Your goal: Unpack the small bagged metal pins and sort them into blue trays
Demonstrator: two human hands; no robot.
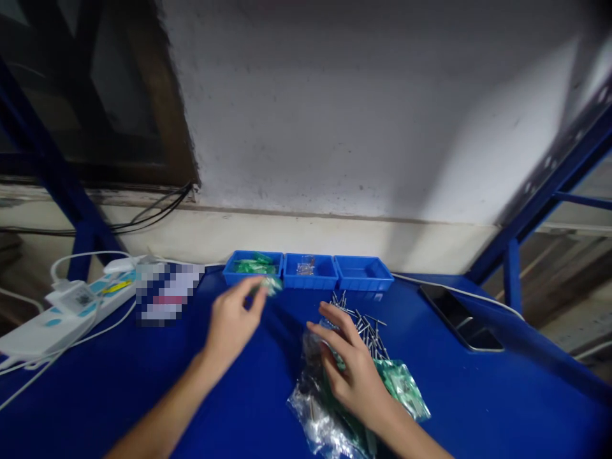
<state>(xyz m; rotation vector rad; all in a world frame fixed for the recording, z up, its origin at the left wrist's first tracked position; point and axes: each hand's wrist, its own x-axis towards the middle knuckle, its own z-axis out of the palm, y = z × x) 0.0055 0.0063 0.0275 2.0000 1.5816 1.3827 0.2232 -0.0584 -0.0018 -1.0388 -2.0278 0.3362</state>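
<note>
Between thumb and forefinger, my left hand (pixel 238 319) pinches a small green packet (pixel 272 285), blurred, just in front of the left blue bin (pixel 253 278). Similar green packets (pixel 255 262) lie in that bin. My right hand (pixel 351 363) has its fingers bent and apart over a clear plastic bag (pixel 310 408); whether they touch it I cannot tell. Under and beside this hand is a green plastic bag (pixel 404 386), partly hidden by the wrist. Beyond its fingers lies a loose pile of thin metal pins, perhaps rivets (pixel 375 335).
The middle blue bin (pixel 310 280) holds a few small clear pieces; a right blue bin (pixel 363 282) adjoins it. A phone (pixel 461 319) lies at right. A white power strip (pixel 71 312) with cables and a pixelated paper (pixel 167 293) are at left. Blue frame posts flank the table.
</note>
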